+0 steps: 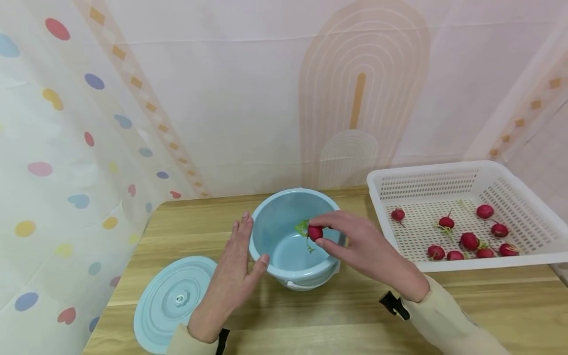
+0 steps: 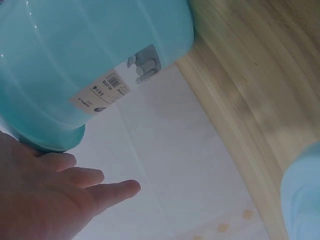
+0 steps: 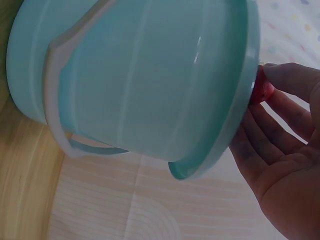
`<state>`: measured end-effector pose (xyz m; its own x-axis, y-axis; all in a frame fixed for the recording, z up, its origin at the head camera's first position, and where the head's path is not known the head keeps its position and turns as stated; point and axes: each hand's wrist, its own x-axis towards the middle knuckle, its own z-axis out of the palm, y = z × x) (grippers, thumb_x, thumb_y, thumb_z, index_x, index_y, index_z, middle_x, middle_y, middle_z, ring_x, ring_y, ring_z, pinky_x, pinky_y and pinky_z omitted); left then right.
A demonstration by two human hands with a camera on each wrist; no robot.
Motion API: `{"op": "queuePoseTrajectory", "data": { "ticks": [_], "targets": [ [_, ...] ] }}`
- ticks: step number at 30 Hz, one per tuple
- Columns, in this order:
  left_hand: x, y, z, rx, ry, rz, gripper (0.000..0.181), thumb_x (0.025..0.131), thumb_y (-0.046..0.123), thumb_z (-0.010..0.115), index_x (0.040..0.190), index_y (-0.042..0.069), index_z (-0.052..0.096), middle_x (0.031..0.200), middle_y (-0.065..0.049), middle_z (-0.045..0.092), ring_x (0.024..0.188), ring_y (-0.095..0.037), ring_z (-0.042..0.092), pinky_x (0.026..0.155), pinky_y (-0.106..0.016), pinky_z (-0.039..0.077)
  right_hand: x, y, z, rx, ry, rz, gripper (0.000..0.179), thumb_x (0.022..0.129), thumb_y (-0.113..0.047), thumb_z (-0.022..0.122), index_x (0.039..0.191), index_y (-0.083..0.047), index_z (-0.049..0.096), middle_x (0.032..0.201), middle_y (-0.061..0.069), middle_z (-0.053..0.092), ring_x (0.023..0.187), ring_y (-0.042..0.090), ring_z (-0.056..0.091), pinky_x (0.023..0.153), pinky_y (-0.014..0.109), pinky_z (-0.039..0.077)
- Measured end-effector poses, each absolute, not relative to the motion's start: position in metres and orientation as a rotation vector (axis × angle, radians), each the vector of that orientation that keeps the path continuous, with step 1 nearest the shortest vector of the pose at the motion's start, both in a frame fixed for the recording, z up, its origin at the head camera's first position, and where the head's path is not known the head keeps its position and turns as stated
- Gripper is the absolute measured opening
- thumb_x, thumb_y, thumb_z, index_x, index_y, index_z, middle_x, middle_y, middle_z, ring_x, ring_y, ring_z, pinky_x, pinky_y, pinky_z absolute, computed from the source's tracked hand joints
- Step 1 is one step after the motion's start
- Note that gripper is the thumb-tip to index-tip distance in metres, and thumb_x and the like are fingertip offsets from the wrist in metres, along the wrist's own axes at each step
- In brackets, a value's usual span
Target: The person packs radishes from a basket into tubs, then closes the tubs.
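Pinches, with the right grip point(image 1: 366, 249), a red radish point(image 1: 315, 232) between thumb and fingertips — nearly round, without a clear long axis. Hangs over the mouth of a blue bucket point(image 1: 275, 227), with the bucket's floor below and to the left of this grip. Just beside the radish, on the side away from the palm, a green leaf point(image 1: 301, 228); attachment not discernible. Touches the bucket's opposite rim with the left grip point(image 1: 232, 276) — fingers extended, nothing held, farther from the radish. Right of the right grip, on the surface point(image 1: 328, 320), a white basket point(image 1: 488, 264) with more radishes point(image 1: 469, 241); left of the left grip, a blue lid point(image 1: 164, 305).
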<state>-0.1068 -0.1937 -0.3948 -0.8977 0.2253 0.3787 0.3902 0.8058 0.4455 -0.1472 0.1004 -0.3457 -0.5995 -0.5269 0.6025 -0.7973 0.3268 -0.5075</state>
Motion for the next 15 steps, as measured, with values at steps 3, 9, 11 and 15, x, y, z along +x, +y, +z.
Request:
{"op": "queuePoseTrajectory", "data": {
  "ticks": [3,9,11,15],
  "targets": [
    [-0.107,-0.194,-0.395,-0.461,-2.693,-0.763,0.079,0.103,0.038,0.053,0.165,0.003,0.017,0.173,-0.009,0.013,0.157,-0.04,0.013,0.121,-0.062,0.023,-0.15,0.095,-0.345,1.195,-2.319,1.095,0.031,0.091,-0.011,0.08,0.121,-0.013,0.074,0.109,-0.008,0.072,0.1,0.01,0.068,0.084,0.033,0.057],
    [-0.108,-0.194,-0.394,-0.461,-2.692,-0.766,0.079,0.103,0.037,0.054,0.165,0.004,0.018,0.173,-0.011,0.016,0.157,-0.04,0.014,0.121,-0.062,0.024,-0.155,0.087,-0.343,1.23,-2.435,1.021,0.024,0.094,-0.014,0.078,0.117,-0.014,0.074,0.105,-0.011,0.069,0.1,0.007,0.066,0.086,0.031,0.056],
    [-0.108,-0.194,-0.395,-0.465,-2.689,-0.767,0.079,0.103,0.036,0.054,0.165,0.004,0.018,0.172,-0.011,0.016,0.157,-0.04,0.014,0.121,-0.062,0.024,-0.157,0.084,-0.344,1.24,-2.464,0.993,0.022,0.094,-0.015,0.077,0.116,-0.014,0.074,0.104,-0.011,0.069,0.1,0.006,0.065,0.087,0.03,0.056],
    [-0.107,-0.194,-0.395,-0.47,-2.682,-0.77,0.079,0.103,0.035,0.055,0.165,0.004,0.018,0.172,-0.012,0.017,0.157,-0.04,0.015,0.12,-0.063,0.025,-0.159,0.079,-0.344,1.246,-2.533,0.924,0.016,0.095,-0.017,0.076,0.111,-0.016,0.074,0.101,-0.012,0.068,0.096,0.004,0.062,0.085,0.027,0.055]
  ]
}}
